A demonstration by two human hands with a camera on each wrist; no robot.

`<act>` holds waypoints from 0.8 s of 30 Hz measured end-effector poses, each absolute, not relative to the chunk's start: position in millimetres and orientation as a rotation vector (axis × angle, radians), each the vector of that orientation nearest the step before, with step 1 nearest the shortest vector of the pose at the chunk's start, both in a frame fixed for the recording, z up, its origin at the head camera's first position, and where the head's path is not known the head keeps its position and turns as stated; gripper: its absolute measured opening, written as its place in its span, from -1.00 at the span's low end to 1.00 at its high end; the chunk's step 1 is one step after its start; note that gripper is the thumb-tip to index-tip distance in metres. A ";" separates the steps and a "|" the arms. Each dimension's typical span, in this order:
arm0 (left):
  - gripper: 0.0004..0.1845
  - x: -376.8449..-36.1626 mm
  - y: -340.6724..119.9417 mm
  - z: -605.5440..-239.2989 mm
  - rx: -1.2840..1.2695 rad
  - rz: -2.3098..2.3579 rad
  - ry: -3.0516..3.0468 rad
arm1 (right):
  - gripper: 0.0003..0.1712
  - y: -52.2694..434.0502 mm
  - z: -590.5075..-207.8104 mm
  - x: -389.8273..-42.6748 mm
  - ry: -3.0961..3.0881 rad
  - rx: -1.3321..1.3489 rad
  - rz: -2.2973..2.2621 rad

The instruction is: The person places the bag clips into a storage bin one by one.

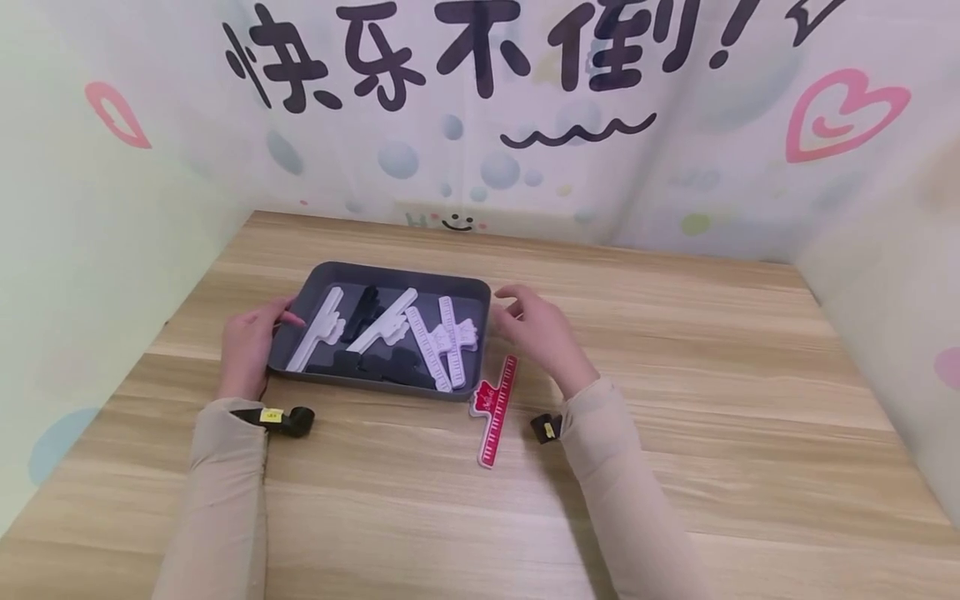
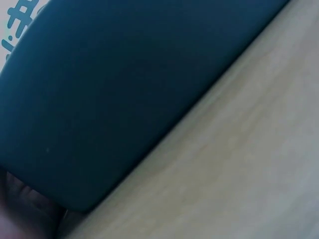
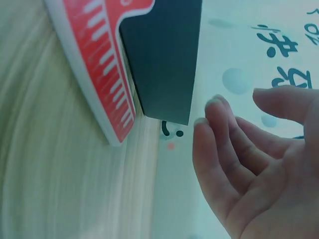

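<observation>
Left hand (image 1: 247, 346) grips the tray (image 1: 390, 279) edge; right hand (image 1: 536, 333) hovers slack-fingered beside it; red clip (image 1: 495, 408), below those fingers, remains outside

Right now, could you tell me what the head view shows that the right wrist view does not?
Only the head view shows the left hand gripping the grey tray's left edge and the white clips inside. Only the right wrist view shows the right hand's relaxed fingers close up. Both show the red clip lying beside the tray on the table.
</observation>
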State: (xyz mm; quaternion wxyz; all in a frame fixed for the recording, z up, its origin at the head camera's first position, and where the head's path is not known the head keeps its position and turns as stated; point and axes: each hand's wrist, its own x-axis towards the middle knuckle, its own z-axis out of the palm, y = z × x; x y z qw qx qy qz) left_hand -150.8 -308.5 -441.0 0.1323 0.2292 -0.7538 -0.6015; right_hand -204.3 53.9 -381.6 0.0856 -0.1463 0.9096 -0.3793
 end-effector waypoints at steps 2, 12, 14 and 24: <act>-0.39 -150.6 -308.2 -440.8 0.670 -1.749 -2.181 | -0.55 54.4 -381.9 -201.2 2.706 -0.472 -1.073; -0.38 -151.0 -309.0 -440.0 0.664 -1.798 -2.149 | -0.73 60.7 -384.5 -193.5 2.667 -0.745 -0.861; -0.39 -151.3 -309.1 -440.4 0.660 -1.806 -2.138 | -0.80 62.2 -385.4 -193.1 2.638 -0.809 -0.826; -0.40 -150.5 -308.7 -440.3 0.655 -1.836 -2.135 | -0.83 64.3 -386.0 -186.6 2.393 -0.777 -0.746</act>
